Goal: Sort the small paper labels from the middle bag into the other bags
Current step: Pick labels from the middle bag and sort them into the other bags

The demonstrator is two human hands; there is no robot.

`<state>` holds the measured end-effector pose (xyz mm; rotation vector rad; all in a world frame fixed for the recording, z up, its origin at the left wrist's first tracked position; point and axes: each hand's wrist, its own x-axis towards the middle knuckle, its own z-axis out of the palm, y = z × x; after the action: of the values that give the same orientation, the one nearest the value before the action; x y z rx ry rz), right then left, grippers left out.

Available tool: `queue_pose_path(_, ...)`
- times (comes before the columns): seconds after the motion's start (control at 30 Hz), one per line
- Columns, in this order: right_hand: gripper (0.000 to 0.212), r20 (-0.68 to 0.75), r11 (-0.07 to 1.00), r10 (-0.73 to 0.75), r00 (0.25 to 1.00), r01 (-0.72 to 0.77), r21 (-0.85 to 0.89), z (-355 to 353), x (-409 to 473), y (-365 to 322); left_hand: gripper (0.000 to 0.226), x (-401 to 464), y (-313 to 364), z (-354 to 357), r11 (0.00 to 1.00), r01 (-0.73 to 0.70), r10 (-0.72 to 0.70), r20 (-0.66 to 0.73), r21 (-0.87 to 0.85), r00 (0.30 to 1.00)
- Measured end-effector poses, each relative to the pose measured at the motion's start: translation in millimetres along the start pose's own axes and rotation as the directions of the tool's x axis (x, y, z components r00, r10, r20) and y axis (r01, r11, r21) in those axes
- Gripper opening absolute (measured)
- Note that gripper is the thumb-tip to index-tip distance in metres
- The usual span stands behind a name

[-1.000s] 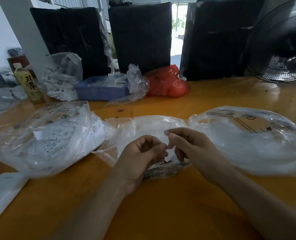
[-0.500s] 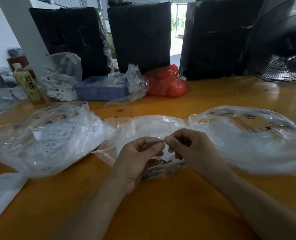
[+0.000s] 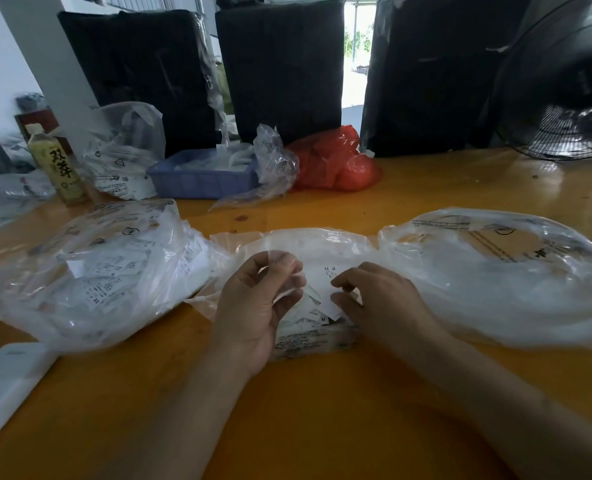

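Three clear plastic bags lie in a row on the orange table (image 3: 322, 427). The middle bag (image 3: 325, 244) is open toward me, with a small pile of white paper labels (image 3: 317, 311) inside. My left hand (image 3: 256, 306) hovers over its left side, fingers curled, thumb and fingertips pinching a pale, blurred small label (image 3: 280, 271). My right hand (image 3: 377, 299) reaches down into the pile, its index finger and thumb closing on the edge of a white label. The left bag (image 3: 90, 271) holds several printed labels. The right bag (image 3: 495, 271) holds pale contents that I cannot make out.
At the back stand a blue tray (image 3: 197, 178), a red bag (image 3: 332, 161), a green tea bottle (image 3: 59, 164), more plastic bags (image 3: 125, 150) and black bundles (image 3: 280, 64). A fan (image 3: 564, 91) stands far right. A white flat object (image 3: 7, 382) lies near left.
My hands, pinching together over the middle bag before, have come apart. The left drew left and up with a label; the right dropped into the label pile.
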<state>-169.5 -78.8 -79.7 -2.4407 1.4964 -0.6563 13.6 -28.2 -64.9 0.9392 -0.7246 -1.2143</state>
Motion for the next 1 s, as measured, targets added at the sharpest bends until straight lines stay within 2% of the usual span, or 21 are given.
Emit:
queue_pose_path(0.07,0.052,0.102,0.998,0.019,0.995,-0.013,-0.060,4,-1,-4,0.003,0,-1,0,0.999,0.005,-0.004,-0.015,0.039,1.000)
queue_pose_path(0.13,0.057,0.134,0.996,0.044,0.990,-0.033,-0.084,8,-2,-5,0.005,-1,-3,0,0.997,0.016,-0.014,-0.030,0.076,0.999)
queue_pose_path(0.27,0.034,0.022,0.996,-0.013,1.000,0.015,-0.091,7,-2,-2,0.019,-1,-7,-1,0.993,0.013,-0.008,-0.041,0.118,0.999)
queue_pose_path(0.4,0.032,0.010,0.999,-0.021,1.000,0.021,-0.036,7,-1,1,0.031,-1,-9,0,1.000,0.020,-0.020,-0.033,0.003,0.999)
queue_pose_path(0.5,0.033,0.026,1.000,-0.010,1.000,0.009,0.011,8,0,4,0.031,-1,-10,0,0.999,0.031,-0.032,-0.026,-0.025,0.999)
queue_pose_path(0.6,0.018,0.005,0.999,-0.008,1.000,0.008,0.041,10,0,7,0.022,0,-10,-1,0.998,0.046,-0.047,-0.024,-0.039,0.999)
queue_pose_path(0.67,0.013,-0.016,0.997,-0.002,1.000,0.004,0.079,10,0,8,0.027,0,-10,-2,0.999,0.034,-0.033,-0.019,0.011,0.999)
queue_pose_path(0.73,0.012,-0.027,0.993,0.014,1.000,-0.010,0.121,8,0,7,0.028,-1,-11,-2,0.998,0.022,-0.021,-0.016,0.058,1.000)
queue_pose_path(0.87,0.013,-0.113,0.953,0.081,0.990,-0.043,0.301,3,-2,5,0.032,0,-11,-2,0.999,0.039,-0.039,-0.012,0.002,0.999)
queue_pose_path(1.0,0.009,-0.109,0.781,0.195,0.975,-0.087,0.618,-7,-2,6,0.038,0,-11,-2,0.999,0.047,-0.047,-0.009,0.013,0.999)
